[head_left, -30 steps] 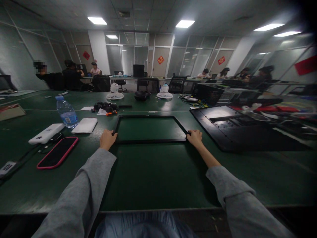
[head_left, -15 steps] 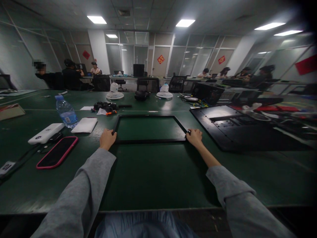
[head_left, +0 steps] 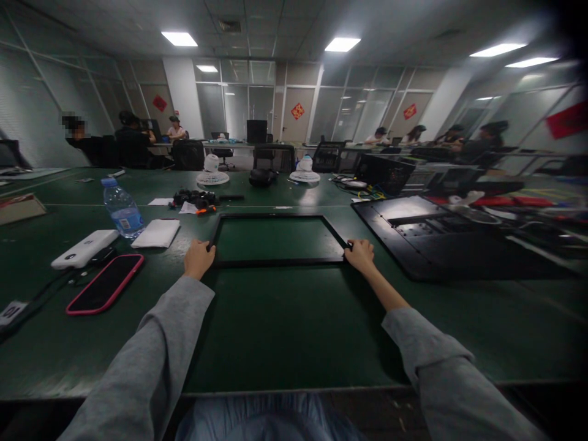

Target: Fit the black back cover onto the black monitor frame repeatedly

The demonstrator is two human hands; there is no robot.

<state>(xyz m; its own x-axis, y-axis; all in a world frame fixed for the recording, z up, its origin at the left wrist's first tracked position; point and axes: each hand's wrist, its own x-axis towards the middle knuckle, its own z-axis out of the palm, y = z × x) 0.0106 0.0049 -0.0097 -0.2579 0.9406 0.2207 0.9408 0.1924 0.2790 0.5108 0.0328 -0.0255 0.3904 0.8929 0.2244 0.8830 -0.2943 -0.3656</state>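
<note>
A thin black rectangular frame (head_left: pixel 275 263), like a monitor bezel, lies over the green table (head_left: pixel 294 331) with the tabletop showing through its middle. My left hand (head_left: pixel 198 258) is closed on its left side near the front corner. At the opposite side, my right hand (head_left: pixel 361 253) grips the right edge near the front corner. Fingers of both hands are partly hidden behind the frame. Right of my right hand lies a large black panel (head_left: pixel 441 245), shaped like a monitor back, with a recessed strip.
To the left are a phone in a pink case (head_left: pixel 105 285), a white power bank (head_left: pixel 85 249), a folded white cloth or paper (head_left: pixel 157 233) and a water bottle (head_left: pixel 123 208). Farther back stand two small white fans (head_left: pixel 212 171) and a black pouch (head_left: pixel 263 177). People sit at distant desks.
</note>
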